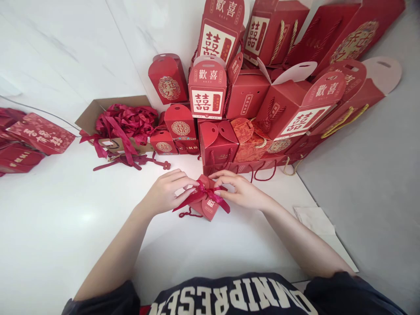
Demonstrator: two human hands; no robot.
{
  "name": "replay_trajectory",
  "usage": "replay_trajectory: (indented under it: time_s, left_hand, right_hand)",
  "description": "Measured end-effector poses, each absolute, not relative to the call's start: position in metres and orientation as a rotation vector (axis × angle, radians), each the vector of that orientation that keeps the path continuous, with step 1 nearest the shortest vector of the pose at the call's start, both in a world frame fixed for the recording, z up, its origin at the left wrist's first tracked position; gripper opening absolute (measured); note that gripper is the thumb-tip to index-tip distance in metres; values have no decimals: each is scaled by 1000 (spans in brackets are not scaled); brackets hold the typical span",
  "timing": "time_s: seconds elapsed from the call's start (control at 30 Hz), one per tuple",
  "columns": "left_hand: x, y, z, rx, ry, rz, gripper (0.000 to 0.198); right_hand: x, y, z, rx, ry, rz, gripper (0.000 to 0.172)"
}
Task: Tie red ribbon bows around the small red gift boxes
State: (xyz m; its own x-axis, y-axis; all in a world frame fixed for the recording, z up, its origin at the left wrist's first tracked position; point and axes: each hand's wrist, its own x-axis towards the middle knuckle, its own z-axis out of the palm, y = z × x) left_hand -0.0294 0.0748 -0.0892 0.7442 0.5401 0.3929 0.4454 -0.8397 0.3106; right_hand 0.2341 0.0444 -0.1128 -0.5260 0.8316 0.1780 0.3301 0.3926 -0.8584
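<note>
A small red gift box (210, 209) with gold characters sits on the white table (59, 218) right in front of me. A dark red ribbon (205, 194) is wound over its top, with tails trailing left and right. My left hand (167, 190) pinches the ribbon at the box's left side, fingers curled. My right hand (239, 190) pinches the ribbon at the right side, fingers bent over the box top. A thin red cord (187, 214) hangs from the box's lower left.
A pile of larger red gift boxes (256, 100) fills the back against the white wall. A cardboard box of loose red ribbons (123, 122) stands at back left. Flat red cartons (33, 140) lie far left. White paper (315, 221) rests at the table's right edge.
</note>
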Motion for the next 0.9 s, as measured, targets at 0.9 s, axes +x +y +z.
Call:
replay_trajectory:
  time_s: [0.9]
  left_hand:
    - [-36,80,-95,2968,783,702,25]
  right_hand:
    - [233,43,-114,-984,-2045,1055,5]
